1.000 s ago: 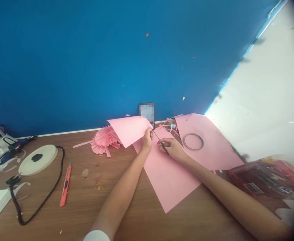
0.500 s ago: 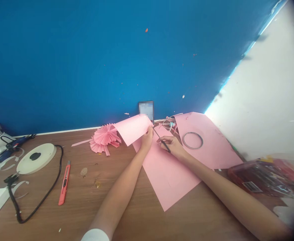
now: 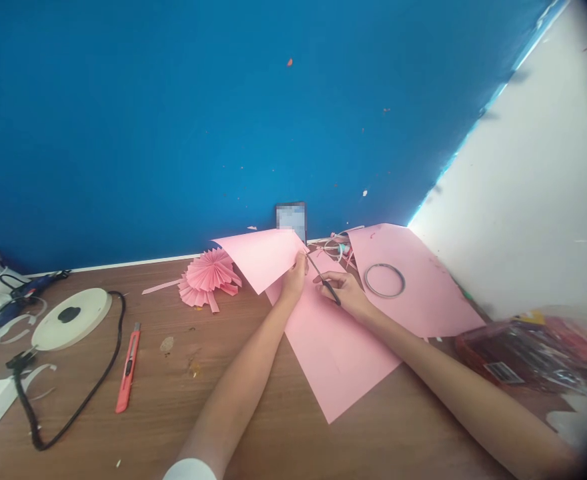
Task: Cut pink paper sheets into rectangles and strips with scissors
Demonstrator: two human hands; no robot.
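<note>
My left hand is closed on the edge of a raised pink paper sheet, which bends away to the left. In my right hand is a pair of scissors, its fingers wrapped round the dark handles. The blades point up and left to the paper's edge, right beside my left fingertips; whether they are parted I cannot tell. Beneath both hands a larger pink sheet lies flat on the wooden table. A pleated pink paper fan rests left of the raised sheet.
Against the blue wall leans a phone. A ring lies on another pink sheet at right, near a clear plastic package. To the left are a red box cutter, a pale round disc and a black cable.
The raised sheet's far left corner has come up and out to the left, while its lower corner shifted slightly. Both hands and the scissors stay in nearly the same place.
</note>
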